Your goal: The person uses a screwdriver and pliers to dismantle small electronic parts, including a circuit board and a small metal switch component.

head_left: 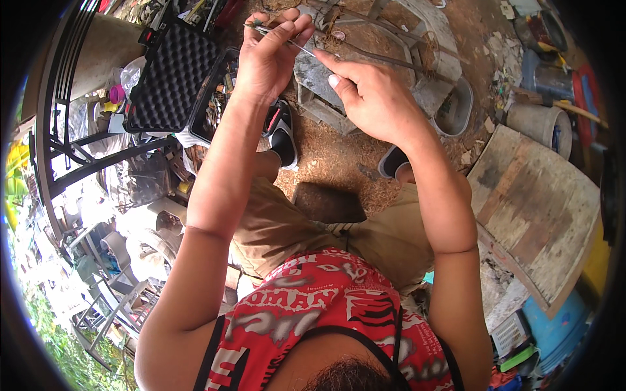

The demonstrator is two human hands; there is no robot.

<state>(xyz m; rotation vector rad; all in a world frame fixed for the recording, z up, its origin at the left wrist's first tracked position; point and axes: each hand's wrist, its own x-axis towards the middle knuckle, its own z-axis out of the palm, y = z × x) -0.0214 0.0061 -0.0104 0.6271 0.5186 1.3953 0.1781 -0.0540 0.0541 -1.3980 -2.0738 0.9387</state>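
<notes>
Held up at the top of the view, my left hand (270,55) is closed on a thin, shiny metal tool (301,48). The tool slants down to the right from between thumb and fingers; its exact kind is too small to tell. My right hand (375,98) has its index finger stretched to the tool's lower right end, seemingly touching it. The right thumb is apart from that finger, and the other fingers are curled underneath, mostly hidden. Beyond both hands lies a grey, worn frame-like structure (319,75) on the ground.
An open black case (173,78) with a foam-lined lid and small tools stands left of my left forearm. A dark block (329,202) lies between my legs. To the right are a weathered wooden board (531,208), a grey basin (456,107) and a bucket (541,127).
</notes>
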